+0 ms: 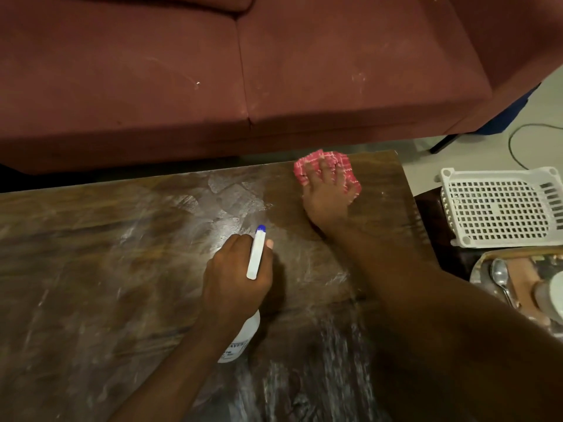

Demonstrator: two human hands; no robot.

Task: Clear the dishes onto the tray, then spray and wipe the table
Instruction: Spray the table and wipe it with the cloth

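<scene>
There are one tabletop point(91, 269), one spray bottle point(255, 258), one pink cloth point(304, 166) and two hands, a left hand point(234, 278) and a right hand point(327, 202). Also counted: one white basket point(499, 208), one tray point(476, 277), one spoon point(499, 274), one black cable point(509, 146) and one sofa point(182, 141) with two seat cushions point(122, 71) point(350, 71) in view.

Bare forearms point(426, 303), bare hands point(327, 204)

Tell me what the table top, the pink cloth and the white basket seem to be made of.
Table top: dark wood or wood-look veneer, judging by the streaky grain; glossy, with smeared wet patches. Cloth: soft woven fabric, pink with a white check, bunched in folds. Basket: probably moulded plastic, matt white, with a regular grid of slots.
</scene>
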